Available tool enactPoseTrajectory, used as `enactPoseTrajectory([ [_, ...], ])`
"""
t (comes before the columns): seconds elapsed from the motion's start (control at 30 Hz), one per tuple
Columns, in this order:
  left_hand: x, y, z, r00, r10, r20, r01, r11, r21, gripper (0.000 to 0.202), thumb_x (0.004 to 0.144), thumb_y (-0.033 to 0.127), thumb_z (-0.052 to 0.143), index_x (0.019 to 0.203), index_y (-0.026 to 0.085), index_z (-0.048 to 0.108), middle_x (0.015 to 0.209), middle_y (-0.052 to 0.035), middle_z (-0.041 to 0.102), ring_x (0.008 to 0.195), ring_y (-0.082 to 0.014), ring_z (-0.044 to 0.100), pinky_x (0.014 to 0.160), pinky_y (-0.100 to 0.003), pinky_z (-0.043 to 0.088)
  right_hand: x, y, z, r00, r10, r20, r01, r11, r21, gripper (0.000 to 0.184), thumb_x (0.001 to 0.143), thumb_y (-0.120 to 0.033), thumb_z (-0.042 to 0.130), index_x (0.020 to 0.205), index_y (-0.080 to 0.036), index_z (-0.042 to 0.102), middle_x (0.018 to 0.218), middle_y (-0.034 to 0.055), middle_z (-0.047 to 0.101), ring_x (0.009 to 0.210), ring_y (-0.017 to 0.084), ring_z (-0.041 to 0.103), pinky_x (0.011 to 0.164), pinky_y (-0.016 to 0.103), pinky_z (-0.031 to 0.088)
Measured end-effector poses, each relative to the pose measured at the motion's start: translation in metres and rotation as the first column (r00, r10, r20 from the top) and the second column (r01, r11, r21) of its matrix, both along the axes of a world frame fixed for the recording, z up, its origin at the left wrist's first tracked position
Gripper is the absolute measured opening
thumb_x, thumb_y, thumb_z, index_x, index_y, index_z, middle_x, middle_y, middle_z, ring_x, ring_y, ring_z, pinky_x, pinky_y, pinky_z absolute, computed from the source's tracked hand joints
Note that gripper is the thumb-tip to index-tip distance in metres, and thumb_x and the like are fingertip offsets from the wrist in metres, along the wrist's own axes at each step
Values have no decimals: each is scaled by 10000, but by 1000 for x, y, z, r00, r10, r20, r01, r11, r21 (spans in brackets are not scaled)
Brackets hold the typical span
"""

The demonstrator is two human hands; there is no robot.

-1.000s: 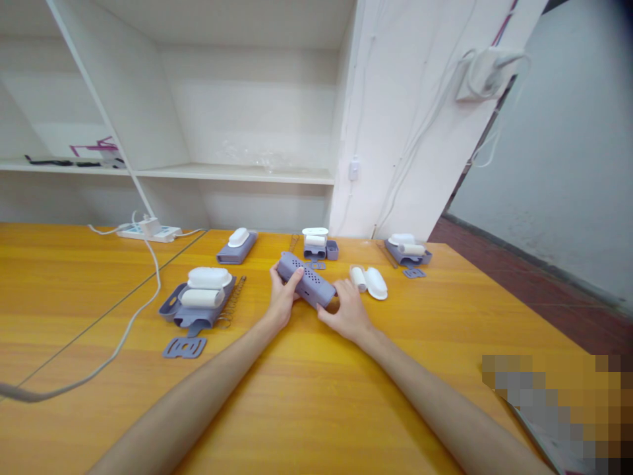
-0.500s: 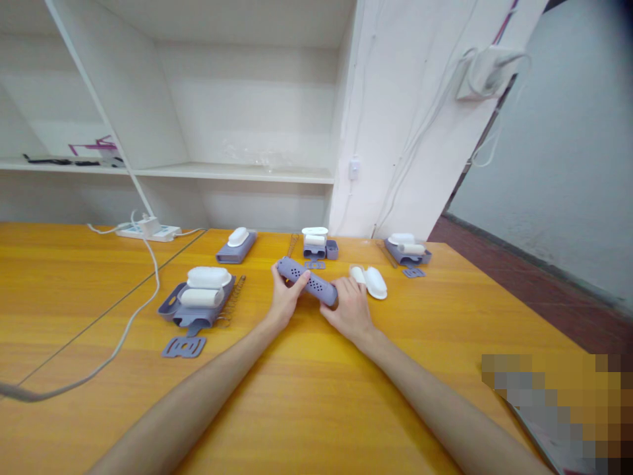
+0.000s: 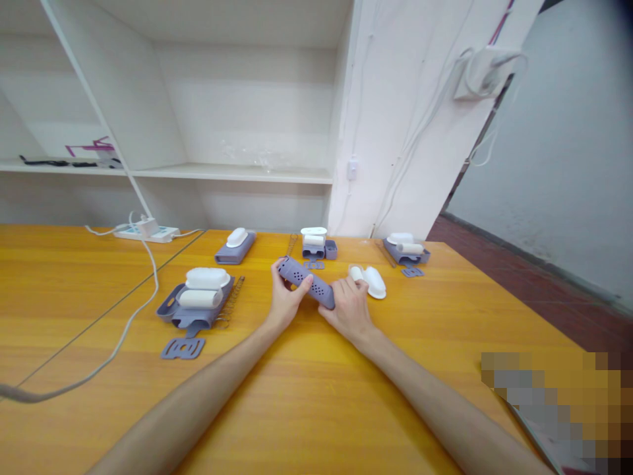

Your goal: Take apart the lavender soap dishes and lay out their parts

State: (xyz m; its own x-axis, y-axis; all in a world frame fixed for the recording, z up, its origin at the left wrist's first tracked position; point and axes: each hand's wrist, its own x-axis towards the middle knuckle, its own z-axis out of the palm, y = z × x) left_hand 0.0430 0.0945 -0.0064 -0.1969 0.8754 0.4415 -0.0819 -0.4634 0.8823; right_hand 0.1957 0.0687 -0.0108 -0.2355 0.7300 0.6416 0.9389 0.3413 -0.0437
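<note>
Both my hands hold a long grey-violet plastic case [image 3: 306, 282] with rows of small holes, just above the orange table [image 3: 306, 396]. My left hand [image 3: 284, 298] grips its far left end, thumb on top. My right hand [image 3: 349, 307] is closed around its near right end. The case is tilted on edge, its perforated side facing me. Two white oval parts [image 3: 370, 280] lie just right of my right hand.
A grey tray with white rollers [image 3: 195, 300], a spring and a flat grey plate [image 3: 182, 348] lie at the left. More grey-and-white sets [image 3: 236, 244] [image 3: 316, 243] [image 3: 405, 248] line the back edge. A white power strip [image 3: 143, 231] and cable trail left. White shelves stand behind.
The case has rolled in my hands from its broad perforated face up to nearly edge-on. Both hands stayed in place, fingers shifting slightly.
</note>
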Motion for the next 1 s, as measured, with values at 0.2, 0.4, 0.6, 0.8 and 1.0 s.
enactPoseTrajectory([
  [0.2,3,-3,2,1000,-6,9,6,999,38,555,682,367,725,1100,245,381,1010,-14,485,864,-128,534,786,-265,477,-3,-1,-2,998,-9,-69,8,1000,-16,143,689,-268,593,771,-175,522,778,59,589,828,235,491,775,363,269],
  [0.4,4,-1,0,999,-27,42,26,999,20,518,684,373,722,1069,246,400,1010,-16,516,851,-129,567,739,-251,496,-2,2,-1,994,19,-111,-25,999,-46,143,678,-261,600,766,-180,521,766,49,582,815,230,495,742,344,279],
  [0.6,5,1,-3,999,-10,46,10,1000,7,585,700,377,707,1168,283,370,1098,-34,524,925,-145,580,784,-266,498,6,8,4,987,110,-118,-119,990,-74,142,674,-249,600,753,-191,498,780,40,575,795,213,483,713,320,293],
  [0.8,6,-1,1,1000,28,-1,-27,999,40,642,715,370,690,1249,315,338,1237,-63,474,982,-163,577,800,-279,504,6,7,5,988,107,-109,-114,992,-61,171,671,-264,605,787,-196,500,794,28,575,809,208,482,733,326,290],
  [1.0,9,-5,4,999,26,24,-27,999,41,623,716,372,689,1215,303,324,1286,-77,439,1042,-180,560,771,-273,515,3,5,0,994,39,-100,-44,998,-49,190,669,-307,611,781,-196,505,782,35,576,814,219,487,757,338,286],
])
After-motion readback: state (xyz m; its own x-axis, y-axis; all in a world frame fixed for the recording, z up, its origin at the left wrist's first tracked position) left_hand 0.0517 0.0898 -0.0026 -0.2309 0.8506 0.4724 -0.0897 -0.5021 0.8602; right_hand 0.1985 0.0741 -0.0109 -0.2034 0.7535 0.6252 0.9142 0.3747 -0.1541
